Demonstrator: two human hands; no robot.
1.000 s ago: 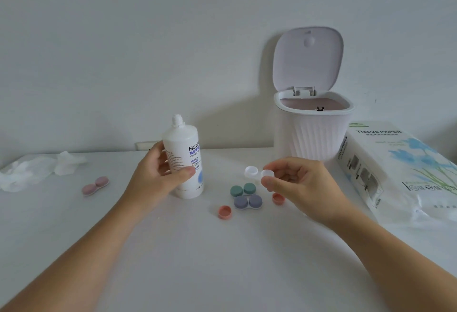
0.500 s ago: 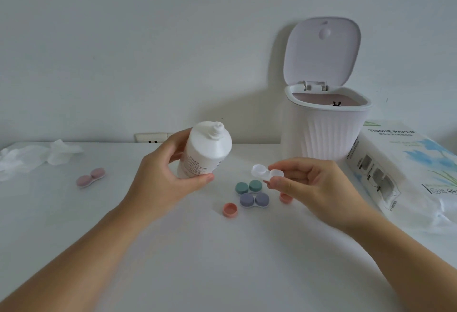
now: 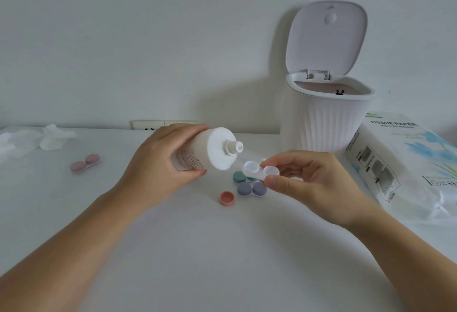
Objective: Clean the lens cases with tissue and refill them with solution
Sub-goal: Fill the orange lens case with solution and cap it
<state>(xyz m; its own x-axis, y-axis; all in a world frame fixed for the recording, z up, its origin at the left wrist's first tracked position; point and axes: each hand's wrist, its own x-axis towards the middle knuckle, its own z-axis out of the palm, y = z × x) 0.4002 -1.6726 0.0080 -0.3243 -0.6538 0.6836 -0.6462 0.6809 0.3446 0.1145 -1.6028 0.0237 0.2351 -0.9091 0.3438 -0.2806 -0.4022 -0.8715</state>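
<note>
Hands bring bottle and case together: pouring is about to start.
Left hand (image 3: 158,163) has tipped the gripped solution bottle (image 3: 210,149) from upright; its nozzle now nears the open white lens case (image 3: 259,172) pinched by right hand (image 3: 314,185) above the counter (image 3: 222,249).

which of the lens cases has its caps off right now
The white lens case held in the right hand: both wells are open. The pink case, green case and purple case on the table are capped.
</note>
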